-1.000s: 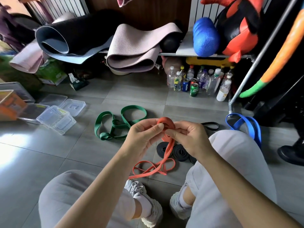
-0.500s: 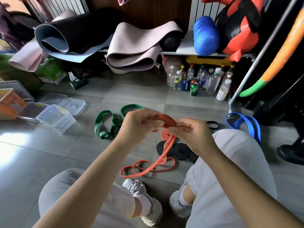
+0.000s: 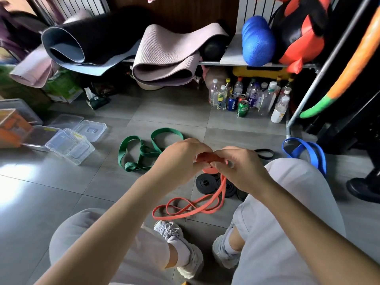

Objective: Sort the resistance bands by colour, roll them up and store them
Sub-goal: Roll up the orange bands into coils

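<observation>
Orange band (image 3: 210, 159) at centre frame: we hold the started coil up between both hands, loose tail dropping to floor (image 3: 61, 192) near our feet, so slack can feed in as we wind. Left hand (image 3: 181, 159) pinches coil from left, fingers curled. Right hand (image 3: 240, 169) pinches it from right. Rolled black bands (image 3: 205, 183) just below coil, done, we judge. Green band (image 3: 141, 153) left of centre and blue band (image 3: 304, 149) at right lie unrolled. Clear boxes (image 3: 70, 146) at left edge, likely storage.

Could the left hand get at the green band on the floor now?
Probably not at once: the left hand, with the right hand, grips the orange band. Once freed, likely yes: the green band lies just beyond it, unobstructed.
</observation>
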Motion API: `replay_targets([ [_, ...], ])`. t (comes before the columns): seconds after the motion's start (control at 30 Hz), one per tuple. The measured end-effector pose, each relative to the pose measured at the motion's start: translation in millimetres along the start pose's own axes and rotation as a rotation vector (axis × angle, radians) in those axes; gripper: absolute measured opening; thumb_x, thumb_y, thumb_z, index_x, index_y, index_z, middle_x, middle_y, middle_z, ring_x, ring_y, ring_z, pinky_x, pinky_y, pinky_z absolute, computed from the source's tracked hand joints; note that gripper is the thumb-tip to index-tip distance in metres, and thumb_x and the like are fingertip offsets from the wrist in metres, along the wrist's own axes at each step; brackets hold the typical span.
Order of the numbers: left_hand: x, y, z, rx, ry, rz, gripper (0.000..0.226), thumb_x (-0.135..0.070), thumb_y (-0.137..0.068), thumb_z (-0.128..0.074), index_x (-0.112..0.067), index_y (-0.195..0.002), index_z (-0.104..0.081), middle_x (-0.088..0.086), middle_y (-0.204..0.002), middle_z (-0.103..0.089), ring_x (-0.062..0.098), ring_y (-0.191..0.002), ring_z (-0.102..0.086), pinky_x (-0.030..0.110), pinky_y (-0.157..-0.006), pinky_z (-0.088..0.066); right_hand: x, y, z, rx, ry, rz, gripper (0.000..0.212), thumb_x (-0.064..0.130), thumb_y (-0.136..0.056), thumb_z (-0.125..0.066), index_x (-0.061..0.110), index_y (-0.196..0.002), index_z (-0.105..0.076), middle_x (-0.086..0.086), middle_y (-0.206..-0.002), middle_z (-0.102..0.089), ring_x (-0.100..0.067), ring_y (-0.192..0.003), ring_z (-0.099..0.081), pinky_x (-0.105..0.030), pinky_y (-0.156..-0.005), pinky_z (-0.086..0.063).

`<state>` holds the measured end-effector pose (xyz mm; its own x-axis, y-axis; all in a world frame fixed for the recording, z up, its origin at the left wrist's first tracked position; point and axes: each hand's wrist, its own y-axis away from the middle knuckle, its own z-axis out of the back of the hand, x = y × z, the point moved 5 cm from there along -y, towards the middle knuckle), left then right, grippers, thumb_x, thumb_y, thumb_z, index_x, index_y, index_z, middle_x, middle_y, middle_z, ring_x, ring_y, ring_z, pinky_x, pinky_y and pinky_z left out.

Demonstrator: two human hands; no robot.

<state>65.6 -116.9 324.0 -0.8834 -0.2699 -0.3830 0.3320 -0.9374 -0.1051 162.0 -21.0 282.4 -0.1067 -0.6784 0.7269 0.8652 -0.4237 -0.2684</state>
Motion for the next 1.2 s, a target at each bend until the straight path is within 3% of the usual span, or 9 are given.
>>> replay_targets([
  [0.13, -2.9, -8.9, 5.1, 0.024, -0.154, -0.004, 0.02, -0.032, -0.089, -0.058, -0.026, -0.105, -0.066, -0.009, -0.089, -0.061, 0.012, -0.079, -0.053, 0.021, -0.064, -0.033, 5.6, -1.4, 3.0, -0.023, 0.04, 0.043, 0.012, 0.017, -0.081, -0.066, 0.017, -0.09, -0.074, -0.001, -0.072, -0.063, -0.015, -0.064, -0.053, -0.029, -0.061, -0.042],
  [0.23, -1.5, -7.6, 8.4, -0.045, -0.048, -0.022, 0.017, -0.025, -0.086, -0.063, -0.023, -0.102, -0.069, -0.012, -0.079, -0.058, 0.007, -0.067, -0.049, 0.02, -0.061, -0.038, 0.9, -0.6, 9.9, -0.106, -0.094, -0.026, 0.016, 0.012, -0.079, -0.07, 0.018, -0.093, -0.075, -0.005, -0.08, -0.069, -0.016, -0.075, -0.062, -0.031, -0.07, -0.048],
  [0.37, 16.7, -1.9, 8.7, -0.176, 0.576, 0.166, 0.014, -0.008, -0.081, -0.069, -0.019, -0.091, -0.069, -0.001, -0.079, -0.072, 0.011, -0.07, -0.067, 0.023, -0.067, -0.053, -4.5, -0.4, 10.9, -0.141, -0.233, -0.118, 0.013, 0.014, -0.077, -0.075, 0.015, -0.09, -0.075, -0.002, -0.083, -0.072, -0.012, -0.077, -0.066, -0.032, -0.077, -0.054],
  [0.5, 23.4, -0.5, -10.5, -0.139, 1.29, 0.34, 0.02, -0.006, -0.081, -0.062, -0.001, -0.101, -0.065, 0.008, -0.085, -0.071, 0.012, -0.075, -0.065, 0.021, -0.072, -0.055, 0.7, -6.5, 6.7, -0.169, -0.598, -0.223, 0.018, 0.013, -0.07, -0.075, 0.027, -0.081, -0.071, 0.011, -0.071, -0.072, -0.005, -0.07, -0.068, -0.026, -0.077, -0.057],
  [0.6, 19.3, 0.9, -23.9, -0.123, 1.559, 0.387, 0.025, -0.012, -0.075, -0.061, -0.003, -0.098, -0.064, 0.005, -0.08, -0.071, 0.009, -0.068, -0.064, 0.019, -0.069, -0.056, 4.8, -9.1, 9.7, -0.199, -0.602, -0.189, 0.019, 0.011, -0.076, -0.072, 0.028, -0.082, -0.069, 0.016, -0.069, -0.071, -0.001, -0.07, -0.067, -0.022, -0.074, -0.055],
  [0.67, 21.4, 1.9, -24.0, -0.129, 1.406, 0.416, 0.019, -0.01, -0.077, -0.064, -0.009, -0.096, -0.065, 0.004, -0.079, -0.07, 0.01, -0.067, -0.065, 0.022, -0.065, -0.056, 2.1, -9.1, 11.1, -0.184, -0.55, -0.184, 0.018, 0.01, -0.078, -0.071, 0.026, -0.084, -0.07, 0.012, -0.072, -0.072, -0.007, -0.072, -0.069, -0.028, -0.074, -0.056],
  [0.8, 19.1, -4.5, 2.9, -0.135, 0.559, 0.235, 0.028, -0.014, -0.081, -0.071, -0.022, -0.107, -0.065, -0.007, -0.097, -0.068, 0.009, -0.073, -0.063, 0.022, -0.067, -0.053, -7.4, -9.5, 7.3, -0.091, -0.41, -0.212, 0.015, 0.008, -0.077, -0.074, 0.015, -0.091, -0.073, -0.003, -0.083, -0.074, -0.019, -0.079, -0.07, -0.043, -0.081, -0.056],
  [0.9, 7.0, -11.5, 15.8, -0.009, 0.252, 0.087, 0.019, -0.02, -0.083, -0.068, -0.023, -0.102, -0.07, -0.009, -0.092, -0.068, 0.003, -0.072, -0.057, 0.026, -0.074, -0.05, -5.1, -9.3, 6.0, -0.018, -0.352, -0.173, 0.015, 0.008, -0.077, -0.074, 0.015, -0.091, -0.074, -0.003, -0.086, -0.074, -0.016, -0.083, -0.071, -0.04, -0.085, -0.055],
  [1.2, 10.7, -9.3, 19.6, -0.156, 0.494, 0.155, 0.014, -0.011, -0.086, -0.064, -0.023, -0.091, -0.067, 0.0, -0.083, -0.072, 0.011, -0.073, -0.067, 0.031, -0.071, -0.056, -0.2, -5.8, 15.4, -0.059, -0.542, -0.195, 0.018, 0.007, -0.076, -0.073, 0.023, -0.085, -0.071, 0.006, -0.078, -0.073, -0.011, -0.074, -0.07, -0.028, -0.075, -0.056],
])
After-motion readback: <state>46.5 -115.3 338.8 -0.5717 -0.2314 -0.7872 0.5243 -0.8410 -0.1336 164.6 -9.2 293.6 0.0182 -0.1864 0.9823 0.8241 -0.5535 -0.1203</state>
